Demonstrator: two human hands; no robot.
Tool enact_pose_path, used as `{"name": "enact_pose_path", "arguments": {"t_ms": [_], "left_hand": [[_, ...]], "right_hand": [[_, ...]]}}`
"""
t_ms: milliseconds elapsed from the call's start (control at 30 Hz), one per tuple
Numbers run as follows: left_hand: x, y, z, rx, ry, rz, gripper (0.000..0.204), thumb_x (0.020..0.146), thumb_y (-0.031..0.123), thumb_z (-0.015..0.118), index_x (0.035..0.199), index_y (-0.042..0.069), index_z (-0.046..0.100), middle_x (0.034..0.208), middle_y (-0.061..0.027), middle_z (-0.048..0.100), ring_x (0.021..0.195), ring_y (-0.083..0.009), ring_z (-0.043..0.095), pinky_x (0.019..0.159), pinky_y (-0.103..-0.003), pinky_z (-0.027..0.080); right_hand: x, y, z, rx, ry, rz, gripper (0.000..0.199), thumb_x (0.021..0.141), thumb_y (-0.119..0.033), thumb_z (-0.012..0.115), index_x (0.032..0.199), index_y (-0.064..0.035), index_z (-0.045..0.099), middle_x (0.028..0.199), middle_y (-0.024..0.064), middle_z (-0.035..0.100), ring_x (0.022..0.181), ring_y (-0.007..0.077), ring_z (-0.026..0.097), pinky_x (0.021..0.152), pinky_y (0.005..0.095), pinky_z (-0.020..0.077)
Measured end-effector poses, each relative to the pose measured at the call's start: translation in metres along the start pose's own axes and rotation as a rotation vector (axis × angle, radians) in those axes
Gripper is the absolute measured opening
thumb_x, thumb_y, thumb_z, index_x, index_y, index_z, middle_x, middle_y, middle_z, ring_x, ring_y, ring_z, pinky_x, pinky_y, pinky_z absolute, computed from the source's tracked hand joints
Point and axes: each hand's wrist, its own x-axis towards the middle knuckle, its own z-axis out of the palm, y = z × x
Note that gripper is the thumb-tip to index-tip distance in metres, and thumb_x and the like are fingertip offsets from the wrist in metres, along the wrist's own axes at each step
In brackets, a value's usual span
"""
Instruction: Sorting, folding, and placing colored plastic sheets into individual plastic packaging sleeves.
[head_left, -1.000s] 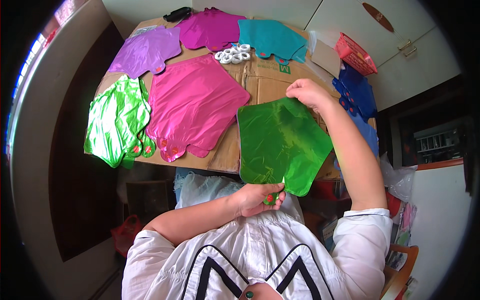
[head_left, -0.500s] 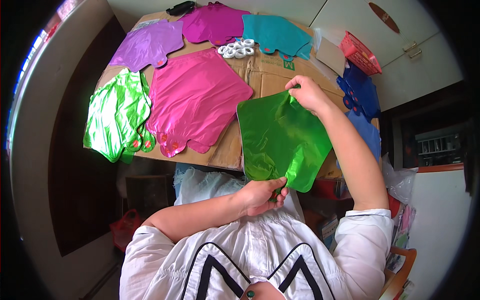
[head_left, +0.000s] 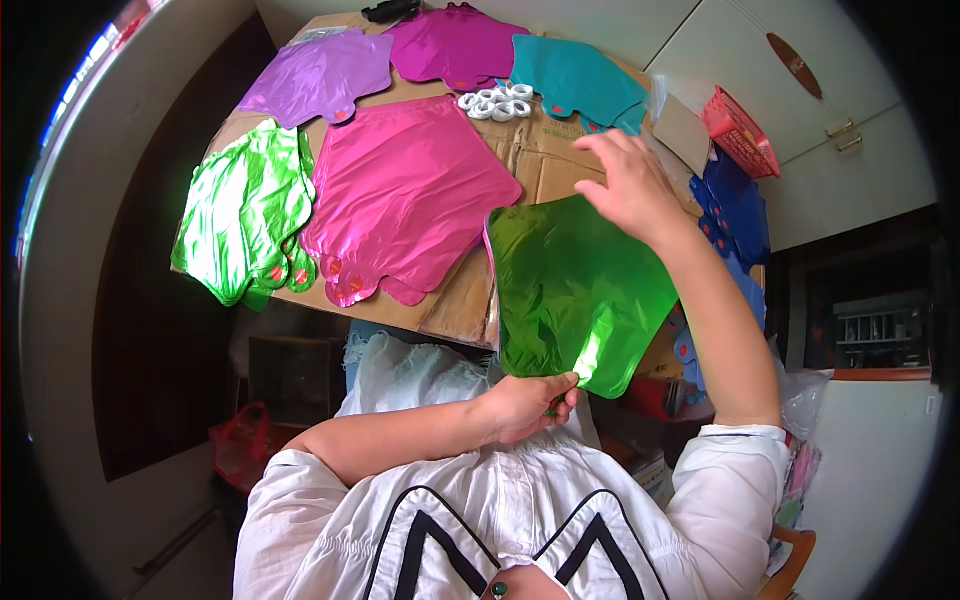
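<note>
My left hand (head_left: 533, 405) pinches the near edge of a flat, shiny green foil balloon (head_left: 580, 290) between thumb and fingers. The balloon hangs over the table's near edge, its far part on the cardboard. Above its far edge my right hand (head_left: 632, 190) is lifted, fingers apart and holding nothing. To the left lie a pink foil balloon (head_left: 410, 200) and a crinkled bright green foil stack (head_left: 245, 215), both with red-marked tabs along their near edges.
Purple (head_left: 318, 75), magenta (head_left: 455, 45) and teal foil pieces (head_left: 575, 75) lie along the far side. Several small white rolls (head_left: 497, 102) sit between them. Blue foil pieces (head_left: 735, 205) and a red basket (head_left: 740, 135) are at the right. Cardboard (head_left: 545, 150) covers the table.
My right hand has let go of the green balloon's far edge, opened and risen slightly away. My left hand still pinches the near edge. The whole view has shifted a little.
</note>
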Motion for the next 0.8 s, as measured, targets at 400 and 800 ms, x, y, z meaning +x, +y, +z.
{"name": "enact_pose_path", "arguments": {"t_ms": [400,800], "left_hand": [[0.001,-0.001,0.002,0.088,0.016,0.023,0.013,0.102,0.014,0.049,0.092,0.007,0.055,0.079,-0.0021,0.055,0.070,-0.0132,0.050,0.067,-0.028,0.045],[0.012,0.009,-0.016,-0.249,-0.220,-0.094,0.013,0.100,0.016,0.053,0.091,0.007,0.054,0.078,-0.0011,0.056,0.069,-0.0115,0.052,0.069,-0.028,0.048]], "right_hand": [[0.027,-0.127,-0.009,-0.342,-0.831,-0.701,0.019,0.068,-0.014,0.066,0.084,-0.0087,0.073,0.100,0.0131,0.063,0.113,0.0330,0.054,0.116,0.0496,0.0243],[0.030,-0.058,-0.015,-0.021,-0.506,-0.739,0.006,0.069,-0.009,0.065,0.074,-0.0075,0.062,0.076,0.0058,0.059,0.083,0.0267,0.059,0.094,0.0403,0.0446]]}}
